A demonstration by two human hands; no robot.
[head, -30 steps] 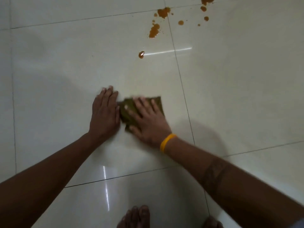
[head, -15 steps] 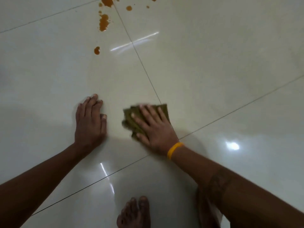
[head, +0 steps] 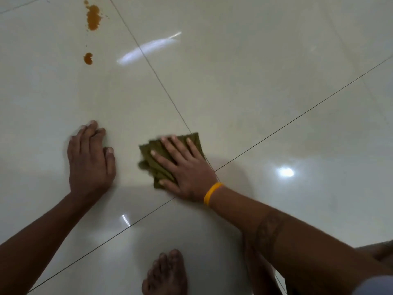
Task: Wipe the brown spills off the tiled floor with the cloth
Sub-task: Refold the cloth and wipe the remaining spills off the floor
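Right hand [head: 187,171] lies flat, palm down, fingers spread, pressing on a folded olive-green cloth [head: 157,154]; it pins the cloth to the floor rather than gripping it. Left hand [head: 90,160] is also flat, palm down on bare tile, fingers close together, thumb alongside, holding nothing, just left of the cloth w/ a strip of tile between them.

The cloth sits near frame centre, its right edge at the crossing of two thin dark grout lines [head: 214,171]; its left and top edges stick out past the fingers, top edge a bit blurred. A yellow rubber wristband [head: 211,192] circles the right wrist, and a dark band tattoo [head: 269,231] wraps the right forearm.

Brown-orange spills [head: 93,17] sit well apart from the cloth, at top left: one long blotch, a smaller round drop [head: 88,58] below it, tiny specks around, plus a bit cut off at the top edge. The glossy pale cream tiled floor [head: 276,92] shows bright light reflections. A bare foot [head: 165,273] stands at the bottom, btwn the two forearms.
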